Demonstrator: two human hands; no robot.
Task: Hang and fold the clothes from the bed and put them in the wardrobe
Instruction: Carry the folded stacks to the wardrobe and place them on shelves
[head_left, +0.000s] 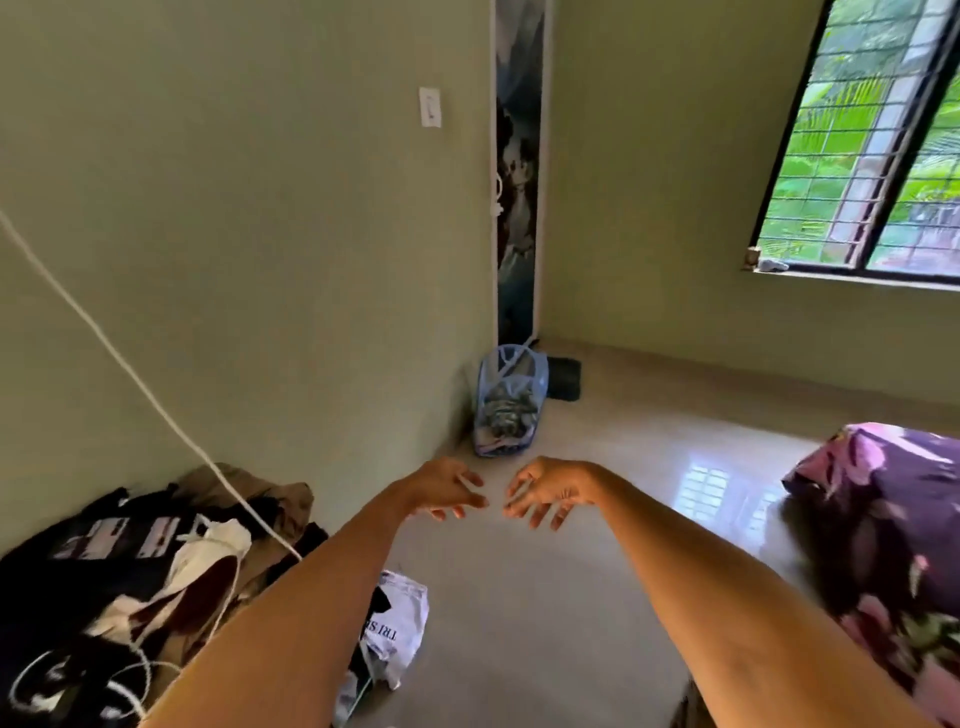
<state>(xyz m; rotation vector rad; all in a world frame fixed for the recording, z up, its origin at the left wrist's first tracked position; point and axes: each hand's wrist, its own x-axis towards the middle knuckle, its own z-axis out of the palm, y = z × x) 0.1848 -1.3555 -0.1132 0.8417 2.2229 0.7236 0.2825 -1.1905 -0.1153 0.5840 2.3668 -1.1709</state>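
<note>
Hands out front over the floor (545, 597), arms stretched. Left hand (444, 488) and right hand (553, 488) are close together, not touching, fingers (467, 497) loose and spread, holding nothing.

Clothes pile (130, 571) is lower left against the wall: black printed pieces, white ones, tan ones, all tangled. Cannot tell what it lies on. White rope (130, 374) slants down from upper left and runs across the pile.

Bed (883, 519) with purple floral cover is at the right edge, well apart from the pile.

Blue mesh laundry basket (511, 364) stands in the far corner on the floor, partly filled with crumpled garments (506, 421), greyish and mixed. Dark mat (563, 379) lies just beside it. White printed plastic bag (395, 629) lies on the floor under the left forearm, next to the pile; contents unclear.
</note>
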